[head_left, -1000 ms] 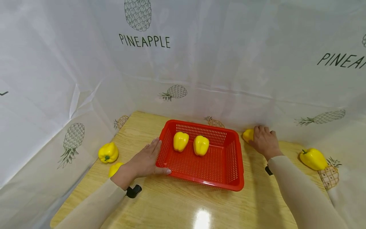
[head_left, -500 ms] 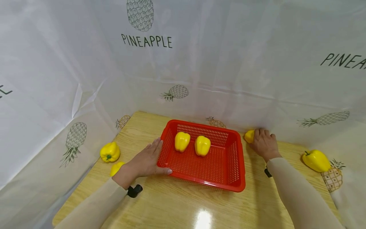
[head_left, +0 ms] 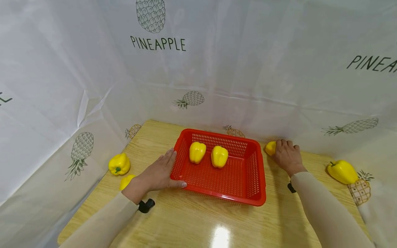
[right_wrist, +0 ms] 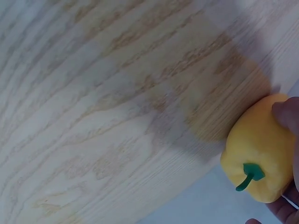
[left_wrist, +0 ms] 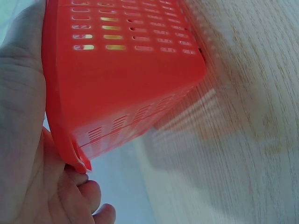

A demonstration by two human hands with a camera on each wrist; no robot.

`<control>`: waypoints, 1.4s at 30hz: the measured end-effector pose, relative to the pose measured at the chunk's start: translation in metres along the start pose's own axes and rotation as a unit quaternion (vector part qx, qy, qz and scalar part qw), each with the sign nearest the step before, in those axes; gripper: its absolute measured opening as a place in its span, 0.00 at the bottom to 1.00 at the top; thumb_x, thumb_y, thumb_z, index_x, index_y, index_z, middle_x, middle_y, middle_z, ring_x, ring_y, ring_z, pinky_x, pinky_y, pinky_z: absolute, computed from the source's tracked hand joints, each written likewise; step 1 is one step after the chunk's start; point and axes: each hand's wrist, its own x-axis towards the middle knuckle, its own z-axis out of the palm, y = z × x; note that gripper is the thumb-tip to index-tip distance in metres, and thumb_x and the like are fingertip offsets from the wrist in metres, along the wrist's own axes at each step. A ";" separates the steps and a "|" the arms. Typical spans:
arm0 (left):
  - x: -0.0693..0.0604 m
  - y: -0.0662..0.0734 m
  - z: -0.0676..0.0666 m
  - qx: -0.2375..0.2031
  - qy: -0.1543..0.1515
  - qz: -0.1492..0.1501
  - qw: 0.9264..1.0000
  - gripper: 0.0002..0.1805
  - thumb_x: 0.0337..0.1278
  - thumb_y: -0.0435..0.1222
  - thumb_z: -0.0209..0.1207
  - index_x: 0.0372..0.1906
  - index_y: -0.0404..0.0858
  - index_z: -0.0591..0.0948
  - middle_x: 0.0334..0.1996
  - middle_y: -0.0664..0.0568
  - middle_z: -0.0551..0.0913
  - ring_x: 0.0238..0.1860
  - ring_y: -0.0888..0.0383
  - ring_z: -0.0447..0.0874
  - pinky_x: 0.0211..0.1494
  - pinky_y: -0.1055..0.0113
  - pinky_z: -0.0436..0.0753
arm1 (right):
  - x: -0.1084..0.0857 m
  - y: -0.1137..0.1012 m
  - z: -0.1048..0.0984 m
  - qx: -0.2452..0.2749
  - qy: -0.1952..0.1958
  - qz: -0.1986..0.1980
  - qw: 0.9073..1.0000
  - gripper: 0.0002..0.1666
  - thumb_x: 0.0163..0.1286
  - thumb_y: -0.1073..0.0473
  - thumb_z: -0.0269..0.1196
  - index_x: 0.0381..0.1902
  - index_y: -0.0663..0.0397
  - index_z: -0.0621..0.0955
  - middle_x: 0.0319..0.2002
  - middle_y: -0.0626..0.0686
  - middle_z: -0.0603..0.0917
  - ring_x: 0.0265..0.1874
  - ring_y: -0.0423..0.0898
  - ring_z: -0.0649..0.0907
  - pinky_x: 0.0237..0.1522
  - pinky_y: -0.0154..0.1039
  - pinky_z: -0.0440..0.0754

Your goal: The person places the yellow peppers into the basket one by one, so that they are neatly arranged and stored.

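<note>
My left hand (head_left: 157, 174) lies over the near-left corner of a red plastic basket (head_left: 214, 193). Its fingers stretch along the left rim and the thumb lies on the front rim; the left wrist view shows fingertips just outside the basket wall (left_wrist: 126, 84). Inside are two yellow bell peppers, a left one (head_left: 197, 152) and a right one (head_left: 219, 156). Beyond the basket's right end, my right hand (head_left: 287, 155) grips another yellow bell pepper (head_left: 271, 148) at the table's back edge. In the right wrist view its green stem (right_wrist: 251, 175) shows, with thumb and fingers around the fruit.
Two yellow bell peppers sit at the left, one whole (head_left: 119, 164) and one partly behind my left wrist (head_left: 126, 181). Another bell pepper (head_left: 342, 172) lies at the right table edge. A white pineapple-print sheet (head_left: 235, 69) surrounds the wooden table (head_left: 192, 224).
The view shifts slightly. Both hands stay nearly in place, the left on the basket and the right on the bell pepper. The peppers in the basket have not moved.
</note>
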 end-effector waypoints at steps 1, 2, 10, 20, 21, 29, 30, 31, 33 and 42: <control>0.000 0.000 0.000 -0.001 -0.001 -0.001 1.000 0.74 0.54 0.78 0.58 0.85 0.28 0.44 0.86 0.36 0.41 0.87 0.40 0.43 0.86 0.43 0.53 | -0.001 0.000 0.000 -0.001 0.001 -0.001 1.000 0.31 0.76 0.49 0.64 0.50 0.73 0.65 0.49 0.71 0.74 0.49 0.70 0.74 0.43 0.64 0.74; 0.000 0.000 0.000 -0.002 -0.001 -0.002 1.000 0.74 0.53 0.78 0.58 0.85 0.28 0.44 0.86 0.36 0.41 0.87 0.40 0.43 0.86 0.43 0.52 | -0.002 0.000 -0.001 0.001 0.003 -0.003 1.000 0.30 0.76 0.50 0.65 0.50 0.73 0.65 0.49 0.71 0.74 0.48 0.70 0.74 0.43 0.64 0.74; 0.000 0.001 -0.001 -0.002 -0.003 -0.001 1.000 0.74 0.54 0.78 0.58 0.85 0.28 0.44 0.86 0.36 0.40 0.87 0.41 0.42 0.86 0.43 0.52 | -0.016 -0.002 0.000 0.018 0.038 -0.017 0.999 0.34 0.72 0.53 0.69 0.58 0.74 0.66 0.54 0.73 0.76 0.53 0.72 0.76 0.46 0.68 0.77; 0.000 0.001 0.000 -0.007 -0.004 -0.007 1.000 0.74 0.53 0.77 0.60 0.85 0.28 0.44 0.86 0.36 0.40 0.87 0.40 0.43 0.86 0.43 0.53 | -0.038 -0.004 -0.001 0.021 0.047 -0.051 0.997 0.36 0.70 0.62 0.68 0.67 0.74 0.66 0.63 0.75 0.73 0.62 0.74 0.74 0.58 0.74 0.76; 0.000 0.001 0.000 -0.008 -0.005 -0.007 1.000 0.74 0.53 0.77 0.60 0.85 0.29 0.44 0.86 0.36 0.40 0.87 0.41 0.43 0.86 0.43 0.52 | -0.041 -0.005 -0.002 0.021 0.050 -0.056 0.997 0.35 0.69 0.63 0.68 0.67 0.74 0.66 0.63 0.75 0.74 0.62 0.74 0.74 0.58 0.74 0.76; 0.000 0.001 -0.001 -0.002 -0.006 -0.004 1.000 0.74 0.53 0.78 0.59 0.85 0.28 0.44 0.86 0.36 0.40 0.86 0.40 0.44 0.86 0.43 0.53 | -0.062 -0.007 -0.004 0.014 0.073 -0.100 0.992 0.32 0.67 0.67 0.66 0.67 0.72 0.71 0.63 0.72 0.76 0.65 0.71 0.76 0.68 0.76 0.68; 0.000 0.001 -0.001 -0.003 -0.006 -0.003 1.000 0.74 0.53 0.78 0.59 0.85 0.28 0.44 0.86 0.36 0.40 0.86 0.40 0.44 0.86 0.43 0.53 | -0.065 -0.007 -0.004 0.013 0.073 -0.107 0.991 0.32 0.67 0.68 0.66 0.67 0.71 0.71 0.64 0.72 0.76 0.65 0.70 0.76 0.69 0.77 0.68; 0.000 0.001 -0.001 -0.003 -0.006 -0.003 1.000 0.74 0.53 0.78 0.59 0.85 0.28 0.44 0.86 0.36 0.40 0.86 0.40 0.44 0.86 0.42 0.53 | -0.068 -0.006 -0.005 0.011 0.072 -0.115 0.991 0.33 0.66 0.69 0.67 0.67 0.71 0.71 0.64 0.71 0.76 0.65 0.70 0.75 0.69 0.77 0.67; 0.000 0.001 -0.001 -0.003 -0.007 -0.003 1.000 0.74 0.53 0.78 0.59 0.85 0.28 0.44 0.86 0.36 0.40 0.86 0.40 0.44 0.86 0.42 0.53 | -0.074 -0.004 -0.005 0.006 0.070 -0.133 0.989 0.34 0.64 0.70 0.68 0.67 0.71 0.71 0.65 0.71 0.75 0.66 0.70 0.75 0.70 0.76 0.67; 0.000 0.001 -0.002 0.002 -0.005 0.004 1.000 0.74 0.54 0.78 0.58 0.84 0.27 0.44 0.86 0.35 0.40 0.86 0.39 0.43 0.86 0.42 0.53 | -0.092 0.006 -0.008 0.000 0.079 -0.202 0.976 0.40 0.58 0.74 0.67 0.70 0.68 0.71 0.69 0.68 0.75 0.71 0.69 0.73 0.74 0.70 0.65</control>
